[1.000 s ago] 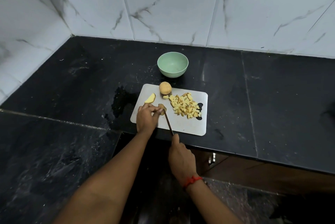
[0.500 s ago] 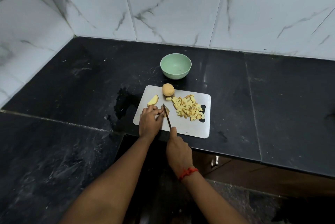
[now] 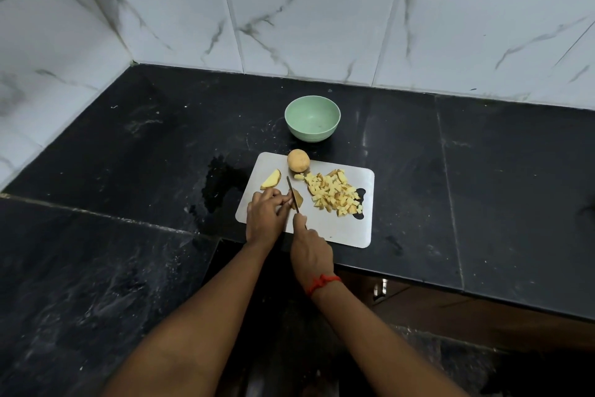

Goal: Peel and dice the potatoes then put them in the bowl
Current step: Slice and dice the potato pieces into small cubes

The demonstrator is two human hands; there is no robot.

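Pushed forward by the gripping right hand (image 3: 310, 250), the knife (image 3: 292, 192) now cuts the potato wedge (image 3: 298, 199) pinched by the left hand (image 3: 264, 216), whose fingertips (image 3: 285, 200) a slip could nick.

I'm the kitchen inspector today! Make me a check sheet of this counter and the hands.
Surface: black stone counter, grey cutting board near its front edge.
Job's things: whole potato, potato wedge and diced pile on the board; green bowl behind it, no potato inside.
Clutter: dark wet-looking patch left of the board.
Hands: left hand holds a small potato piece; right hand grips the knife, blade against it.
Cables: nothing seen.
Surroundings: white marbled wall tiles; red thread on right wrist.
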